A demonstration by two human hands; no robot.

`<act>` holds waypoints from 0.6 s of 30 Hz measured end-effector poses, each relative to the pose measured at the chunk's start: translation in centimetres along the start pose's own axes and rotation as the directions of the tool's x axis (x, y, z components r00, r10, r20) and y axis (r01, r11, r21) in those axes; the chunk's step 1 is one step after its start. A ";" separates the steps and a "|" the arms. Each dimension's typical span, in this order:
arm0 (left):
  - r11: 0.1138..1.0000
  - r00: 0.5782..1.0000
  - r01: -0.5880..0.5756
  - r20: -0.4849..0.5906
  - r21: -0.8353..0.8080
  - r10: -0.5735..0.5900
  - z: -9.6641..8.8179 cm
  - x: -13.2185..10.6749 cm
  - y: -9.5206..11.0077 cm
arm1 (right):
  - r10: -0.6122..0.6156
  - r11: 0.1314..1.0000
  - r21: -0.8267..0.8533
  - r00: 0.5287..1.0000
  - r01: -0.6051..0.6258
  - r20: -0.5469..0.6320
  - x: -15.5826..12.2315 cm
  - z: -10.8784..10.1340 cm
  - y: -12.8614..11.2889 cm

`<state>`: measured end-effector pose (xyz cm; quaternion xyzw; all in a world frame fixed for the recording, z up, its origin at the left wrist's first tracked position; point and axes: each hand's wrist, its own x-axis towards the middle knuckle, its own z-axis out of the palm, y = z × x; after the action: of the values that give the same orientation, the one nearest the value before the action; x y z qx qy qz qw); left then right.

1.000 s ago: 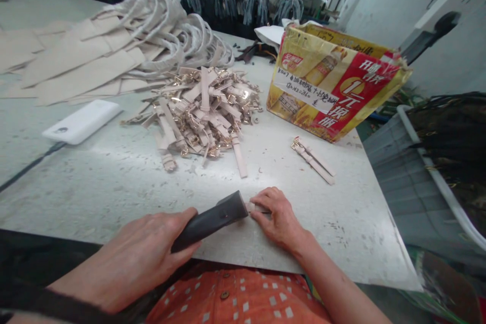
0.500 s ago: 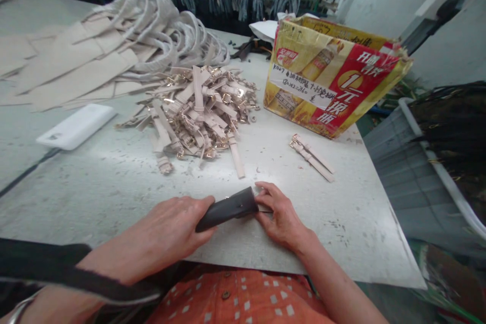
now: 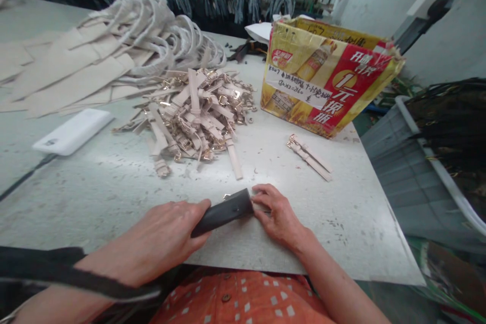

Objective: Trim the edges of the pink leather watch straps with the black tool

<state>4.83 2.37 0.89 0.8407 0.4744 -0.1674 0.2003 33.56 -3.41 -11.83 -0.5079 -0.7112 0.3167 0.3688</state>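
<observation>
My left hand [image 3: 170,230] grips a black leather-like strap [image 3: 224,211], thumb on top and fingers beneath. Its wide end, with a small stud, points right. Close to that end, my right hand [image 3: 279,215] has thumb and fingers closed on a pale strip, apparently a beige buckle strap [image 3: 260,207], mostly hidden behind the black piece. A small gold buckle [image 3: 227,196] shows over the black strap's upper edge. Ahead lies a heap of beige buckle straps [image 3: 197,116]. One separate pair of straps [image 3: 309,157] rests to the right.
A yellow and red carton [image 3: 322,78] stands at the back right. Large beige pieces with looped handles [image 3: 125,45] lie at the back left, near a white corded device [image 3: 74,131]. Beyond the right edge of the table [image 3: 341,243] is a grey bin [image 3: 410,162] of dark material.
The whole scene shifts slightly left with the camera. Slightly more of the gold buckle shows above the black strap. Both hands keep nearly the same grip.
</observation>
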 end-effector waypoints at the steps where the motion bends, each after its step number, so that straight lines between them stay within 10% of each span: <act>1: 1.000 1.000 -0.018 -0.024 -0.002 0.018 0.2 0.4 0.1 | 0.008 1.000 0.002 1.000 -0.008 0.004 0.1 -0.1 -0.1; 18: 0.991 0.999 0.047 0.011 -0.122 -0.046 -0.2 -0.9 -0.3 | 0.049 0.999 -0.008 0.998 -0.049 0.026 0.2 -0.2 0.0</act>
<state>4.12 1.96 1.38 0.8149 0.5026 -0.1460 0.2492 33.62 -3.18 -11.67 -0.5224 -0.7045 0.3295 0.3497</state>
